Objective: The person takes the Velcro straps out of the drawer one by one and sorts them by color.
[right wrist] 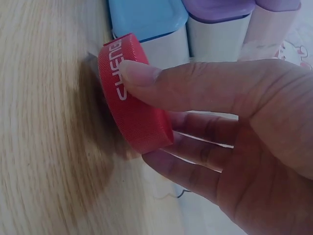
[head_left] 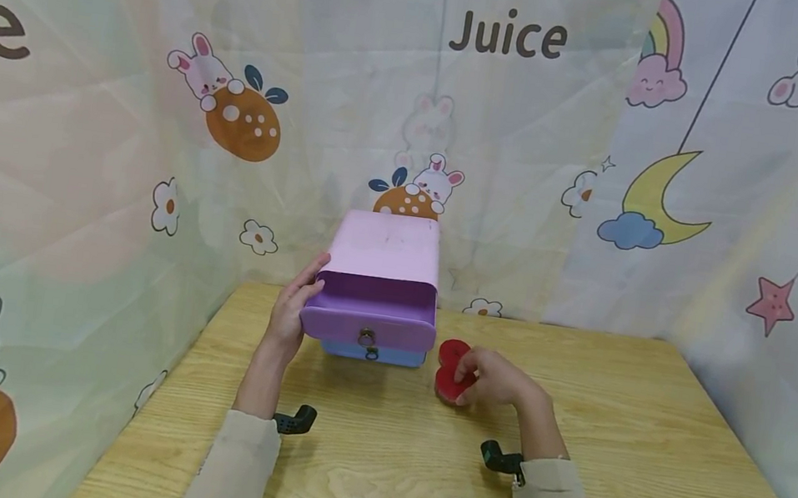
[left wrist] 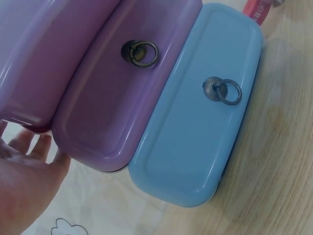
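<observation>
At left, best braced lightly from the side: enough pressure to stop the drawer box (head_left: 386,247) sliding, too little to tip or twist, with fingertips clear of the edge in case of the pulled-out upper drawer (head_left: 332,326) shifting. Pictured along the box's left side, beside that drawer, with left hand (head_left: 287,317) extended, fingers slightly apart, touching rather than wrapped around anything.

At center, pulled out beneath a pink top, showing purple inside; below, blue front (head_left: 396,356), with metal ring pulls (left wrist: 138,51) clear to see from the left wrist.

At right, just beside the box, on or barely above the wooden table (head_left: 645,450): red ribbon roll (right wrist: 137,120) with white lettering. Best squeezed evenly, so as not to let any layers slip loose, then raised straight up before any sideways move; likeliest snag, the drawer's near right corner. Pinched now by right hand (head_left: 496,377), thumb pressed on the lettered band, fingers curled behind the far side. Impossible to tell, lifted or resting; likewise one piece or two, given an outline like two joined rounds from the head camera.
</observation>
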Tool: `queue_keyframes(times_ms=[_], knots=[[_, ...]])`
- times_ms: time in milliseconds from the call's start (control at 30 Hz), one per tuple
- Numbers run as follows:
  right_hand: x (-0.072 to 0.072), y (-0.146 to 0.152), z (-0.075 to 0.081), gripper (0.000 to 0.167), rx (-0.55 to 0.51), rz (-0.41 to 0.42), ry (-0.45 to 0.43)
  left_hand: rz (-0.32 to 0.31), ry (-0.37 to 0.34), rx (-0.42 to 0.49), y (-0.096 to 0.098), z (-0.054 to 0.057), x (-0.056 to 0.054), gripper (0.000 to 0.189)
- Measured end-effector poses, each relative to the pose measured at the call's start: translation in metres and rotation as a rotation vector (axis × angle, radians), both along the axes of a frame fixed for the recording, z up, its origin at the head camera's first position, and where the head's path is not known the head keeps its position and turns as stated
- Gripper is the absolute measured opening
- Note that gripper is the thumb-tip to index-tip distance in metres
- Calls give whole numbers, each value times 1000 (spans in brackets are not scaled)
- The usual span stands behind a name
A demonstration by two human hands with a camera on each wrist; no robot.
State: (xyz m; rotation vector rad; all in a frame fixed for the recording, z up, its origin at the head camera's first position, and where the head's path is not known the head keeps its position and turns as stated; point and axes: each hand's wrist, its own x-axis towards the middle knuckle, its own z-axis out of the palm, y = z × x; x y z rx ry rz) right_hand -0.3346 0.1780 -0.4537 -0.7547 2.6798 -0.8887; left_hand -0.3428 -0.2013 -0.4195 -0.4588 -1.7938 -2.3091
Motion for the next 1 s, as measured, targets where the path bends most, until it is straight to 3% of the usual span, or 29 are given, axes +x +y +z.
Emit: queue_keyframes(times_ms=[533, 833, 1000], knots=[[-5, -2, -10, 22, 33, -56, 12, -11, -6, 17, 1, -1, 0, 50], [-5, -3, -8, 21, 36, -74, 22, -10, -2, 11, 1, 2, 3, 50], [-2, -6, 0, 24, -39, -102, 57, 0, -6, 10, 1, 2, 3, 50]])
